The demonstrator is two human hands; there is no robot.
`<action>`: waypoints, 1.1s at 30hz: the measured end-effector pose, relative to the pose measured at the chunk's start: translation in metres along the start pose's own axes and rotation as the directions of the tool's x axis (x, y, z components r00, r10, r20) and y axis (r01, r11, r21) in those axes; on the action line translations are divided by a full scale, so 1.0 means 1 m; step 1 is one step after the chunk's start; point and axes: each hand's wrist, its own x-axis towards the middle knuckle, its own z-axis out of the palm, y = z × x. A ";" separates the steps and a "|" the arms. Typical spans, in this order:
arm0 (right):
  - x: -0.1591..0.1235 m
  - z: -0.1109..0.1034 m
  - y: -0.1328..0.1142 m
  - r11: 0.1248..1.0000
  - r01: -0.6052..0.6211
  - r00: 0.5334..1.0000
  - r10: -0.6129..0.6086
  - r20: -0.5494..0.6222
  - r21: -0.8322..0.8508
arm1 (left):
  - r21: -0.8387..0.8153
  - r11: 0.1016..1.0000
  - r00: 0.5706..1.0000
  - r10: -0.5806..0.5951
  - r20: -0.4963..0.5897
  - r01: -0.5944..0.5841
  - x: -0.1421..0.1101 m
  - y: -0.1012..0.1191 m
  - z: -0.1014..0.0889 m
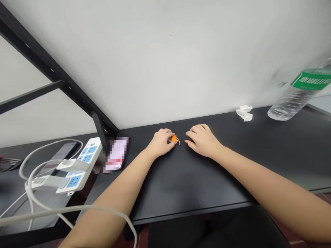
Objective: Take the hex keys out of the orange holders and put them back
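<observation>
A small orange holder with several thin metal rods through it, which looks like a hex key set (174, 138), is at the middle of the black table (186, 182). My left hand (163, 142) grips it between thumb and fingers, which hide part of the rods. Short metal ends stick out on its right side. My right hand (200, 139) rests just to the right, apart from the set. Its fingers are slightly curled and spread from the thumb, with nothing between them.
A clear bottle with a green label (310, 80) and a crumpled tissue (244, 113) stand at the back right. To the left are a white power strip (89, 151) with plugs, white cables (85, 207), a pixelated pink item (117, 153) and a black metal frame (74, 96).
</observation>
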 end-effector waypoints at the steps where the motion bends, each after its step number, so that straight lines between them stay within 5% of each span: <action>1: 0.001 0.001 -0.002 1.000 0.018 1.000 -0.018 -0.002 -0.008 | -0.014 1.000 1.000 0.008 0.006 -0.008 0.000 0.001 0.000; 7: 0.002 0.007 0.016 0.999 -0.026 0.989 0.029 0.143 -0.019 | -0.102 0.993 0.996 0.072 0.053 -0.067 -0.004 0.009 -0.003; 11: 0.004 0.004 0.033 0.996 -0.081 0.992 0.083 0.100 -0.021 | -0.149 0.986 0.994 0.082 0.069 -0.071 -0.006 0.015 -0.008; 15: 0.001 -0.001 0.017 0.990 -0.068 0.998 0.067 0.015 0.121 | -0.186 0.978 0.991 0.111 0.081 -0.094 -0.005 0.019 -0.009; 18: 0.001 0.003 -0.007 0.956 -0.048 0.994 0.018 0.107 0.288 | -0.189 0.972 0.983 0.157 0.097 -0.136 -0.005 0.020 -0.007; 23: 0.005 0.017 -0.027 0.993 -0.011 0.990 -0.006 0.144 0.118 | -0.176 0.973 0.980 0.169 0.104 -0.150 -0.003 0.021 -0.003; 33: 0.000 0.018 -0.022 0.991 -0.132 0.979 0.134 0.155 -0.026 | -0.084 0.973 0.968 0.223 0.114 -0.214 -0.005 0.030 -0.008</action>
